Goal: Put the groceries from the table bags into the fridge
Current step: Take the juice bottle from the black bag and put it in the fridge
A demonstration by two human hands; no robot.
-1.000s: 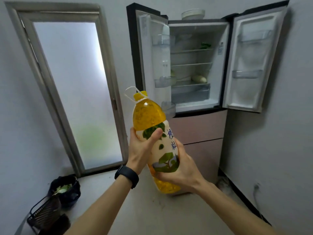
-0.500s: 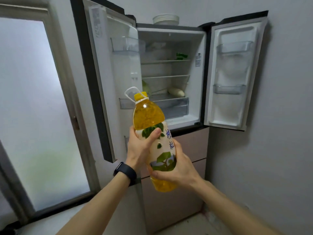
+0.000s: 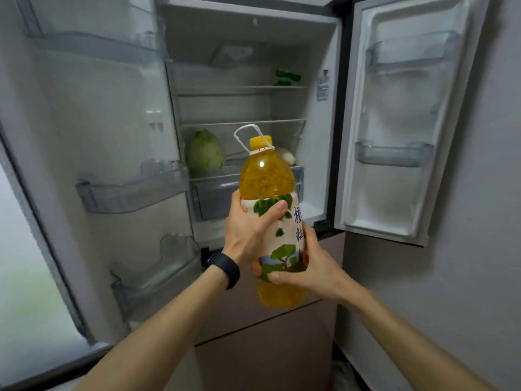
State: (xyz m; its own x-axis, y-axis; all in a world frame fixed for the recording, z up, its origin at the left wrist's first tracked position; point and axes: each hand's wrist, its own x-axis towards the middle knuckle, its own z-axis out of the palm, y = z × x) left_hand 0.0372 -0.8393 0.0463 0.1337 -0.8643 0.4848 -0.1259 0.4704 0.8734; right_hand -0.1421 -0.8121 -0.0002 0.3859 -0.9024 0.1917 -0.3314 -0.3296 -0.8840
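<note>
A large bottle of orange juice (image 3: pixel 266 182) with a yellow cap, a white carry loop and a tree label is held upright in front of the open fridge (image 3: pixel 248 108). My left hand (image 3: pixel 248 230) grips its upper label, thumb across the front. Lower down, my right hand (image 3: pixel 313 266) grips the label from the right side. Both fridge doors stand wide open. Inside, a green cabbage (image 3: pixel 205 153) sits on the lowest shelf, a white item (image 3: pixel 288 157) lies half hidden behind the bottle's neck, and a green item (image 3: pixel 286 77) rests on the top shelf.
The left door (image 3: pixel 93 122) carries clear bins (image 3: pixel 132 190) at three heights. Two bins hang on the right door (image 3: pixel 394 153). A clear drawer (image 3: pixel 214 198) sits under the cabbage shelf. Brown freezer drawers (image 3: pixel 262 348) lie below. A grey wall stands to the right.
I have come much closer to the fridge, which now fills the view. Both hands keep the same hold on the bottle, now in front of the lower shelves. The window has dropped out at the left.
</note>
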